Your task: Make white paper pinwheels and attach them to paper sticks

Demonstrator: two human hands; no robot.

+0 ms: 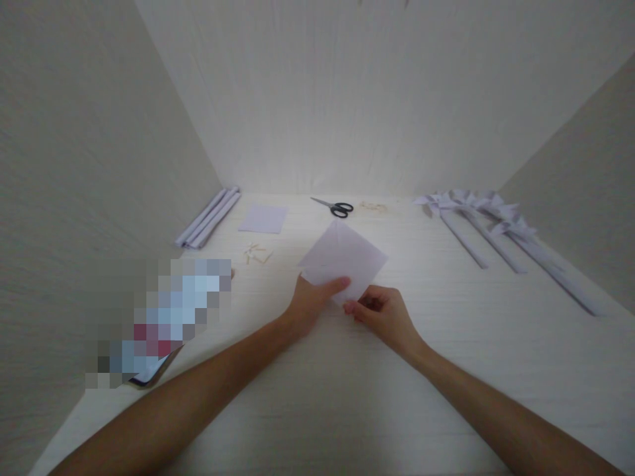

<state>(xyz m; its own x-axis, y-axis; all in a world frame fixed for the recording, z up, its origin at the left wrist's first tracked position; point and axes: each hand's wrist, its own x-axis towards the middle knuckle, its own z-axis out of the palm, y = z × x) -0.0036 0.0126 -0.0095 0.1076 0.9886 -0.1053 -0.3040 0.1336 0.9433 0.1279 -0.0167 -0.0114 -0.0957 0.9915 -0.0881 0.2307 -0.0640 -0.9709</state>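
Observation:
A square sheet of pale paper (343,254) is held over the middle of the table, turned so one corner points away from me. My left hand (315,297) grips its lower left side, thumb on top and the other fingers hidden underneath. At the near corner, my right hand (384,314) has thumb and forefinger pinched on the paper's edge. Faint crease lines run across the sheet.
Black-handled scissors (340,208) lie at the back. Paper pinwheels on sticks (496,218) are at the right; rolled paper tubes (211,218), a paper square (264,218), small sticks (256,253) and a blurred phone (173,324) at the left. Walls enclose the table.

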